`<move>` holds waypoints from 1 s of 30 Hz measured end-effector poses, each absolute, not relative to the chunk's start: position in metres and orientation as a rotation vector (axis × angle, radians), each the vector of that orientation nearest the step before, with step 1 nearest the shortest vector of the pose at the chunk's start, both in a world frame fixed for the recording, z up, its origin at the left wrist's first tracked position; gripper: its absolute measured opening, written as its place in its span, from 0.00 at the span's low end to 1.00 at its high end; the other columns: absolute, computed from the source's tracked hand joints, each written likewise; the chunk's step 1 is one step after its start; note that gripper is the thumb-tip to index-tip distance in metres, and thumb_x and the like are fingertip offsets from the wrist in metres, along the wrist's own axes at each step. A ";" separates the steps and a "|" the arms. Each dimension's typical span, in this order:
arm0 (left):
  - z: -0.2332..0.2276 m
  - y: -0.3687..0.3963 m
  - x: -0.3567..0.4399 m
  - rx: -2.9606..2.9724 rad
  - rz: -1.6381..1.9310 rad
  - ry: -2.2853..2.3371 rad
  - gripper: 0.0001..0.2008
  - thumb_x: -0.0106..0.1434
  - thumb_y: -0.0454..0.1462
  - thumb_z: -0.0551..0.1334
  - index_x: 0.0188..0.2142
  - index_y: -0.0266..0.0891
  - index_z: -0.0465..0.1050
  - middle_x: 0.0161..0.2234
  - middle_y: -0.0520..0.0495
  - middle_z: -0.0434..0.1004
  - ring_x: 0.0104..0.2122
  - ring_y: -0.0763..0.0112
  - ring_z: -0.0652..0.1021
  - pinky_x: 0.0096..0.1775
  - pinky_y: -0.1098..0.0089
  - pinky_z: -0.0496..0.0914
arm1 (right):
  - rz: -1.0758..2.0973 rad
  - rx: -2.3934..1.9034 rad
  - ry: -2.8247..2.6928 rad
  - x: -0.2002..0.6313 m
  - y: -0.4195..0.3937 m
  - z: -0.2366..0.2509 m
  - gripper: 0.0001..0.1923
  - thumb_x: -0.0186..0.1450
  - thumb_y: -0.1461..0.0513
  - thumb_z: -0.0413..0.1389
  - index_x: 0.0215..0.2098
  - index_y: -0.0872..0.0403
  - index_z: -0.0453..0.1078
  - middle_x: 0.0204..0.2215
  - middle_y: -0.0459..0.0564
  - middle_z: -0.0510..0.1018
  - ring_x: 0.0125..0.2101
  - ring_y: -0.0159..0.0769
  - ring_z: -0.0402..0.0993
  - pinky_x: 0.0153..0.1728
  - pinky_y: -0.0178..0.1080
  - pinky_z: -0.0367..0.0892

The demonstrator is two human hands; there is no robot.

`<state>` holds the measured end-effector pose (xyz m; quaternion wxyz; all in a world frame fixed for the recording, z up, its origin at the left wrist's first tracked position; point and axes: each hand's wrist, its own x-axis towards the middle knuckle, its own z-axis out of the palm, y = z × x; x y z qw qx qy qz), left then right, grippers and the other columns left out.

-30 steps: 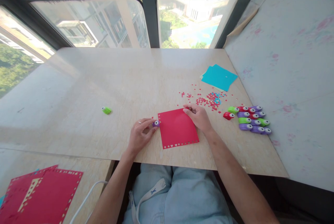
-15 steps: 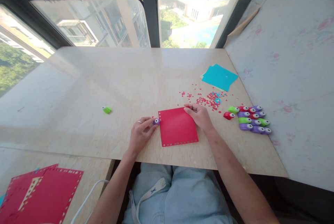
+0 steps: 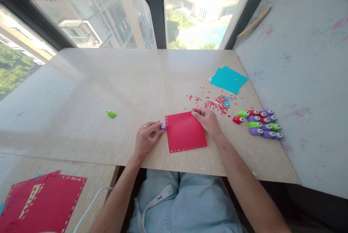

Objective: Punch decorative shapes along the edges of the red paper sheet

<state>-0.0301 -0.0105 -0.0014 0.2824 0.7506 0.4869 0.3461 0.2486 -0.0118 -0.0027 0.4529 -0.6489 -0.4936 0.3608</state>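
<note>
A square sheet of red paper point(image 3: 186, 131) lies before me, small shapes punched along its bottom edge and the upper part of its left edge. My left hand point(image 3: 147, 137), with a ring on one finger, grips a small purple craft punch point(image 3: 162, 127) at the sheet's left edge. Thumb and fingers of my right hand point(image 3: 208, 120) pinch the paper near its top right corner. Just beyond that hand are scattered red and blue punched-out bits point(image 3: 217, 105).
Several purple, green and red craft punches point(image 3: 262, 124) stand grouped by the right wall. A green punch point(image 3: 111, 113) lies alone at left. Blue paper sheets point(image 3: 229, 80) rest at the back right. Punched red sheets point(image 3: 54, 200) and a white cable point(image 3: 92, 204) are at the lower left.
Almost nothing differs. The red paper has shifted very slightly, and both hands keep their holds on the punch and the sheet.
</note>
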 end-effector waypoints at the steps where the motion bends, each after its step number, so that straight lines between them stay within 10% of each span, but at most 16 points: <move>1: -0.001 -0.011 -0.030 2.016 0.931 1.302 0.13 0.63 0.42 0.65 0.45 0.43 0.78 0.44 0.44 0.78 0.34 0.72 0.78 0.36 0.71 0.74 | 0.889 -1.606 -1.217 0.249 -0.012 -0.003 0.21 0.59 0.52 0.59 0.44 0.58 0.77 0.33 0.55 0.81 0.33 0.40 0.76 0.34 0.40 0.71; 30: 0.000 -0.011 -0.031 2.059 0.913 1.291 0.13 0.63 0.42 0.64 0.45 0.42 0.78 0.45 0.43 0.78 0.35 0.71 0.77 0.38 0.69 0.72 | 0.808 -1.614 -1.260 0.243 -0.013 -0.003 0.18 0.59 0.53 0.59 0.41 0.57 0.78 0.35 0.55 0.82 0.35 0.41 0.78 0.39 0.43 0.71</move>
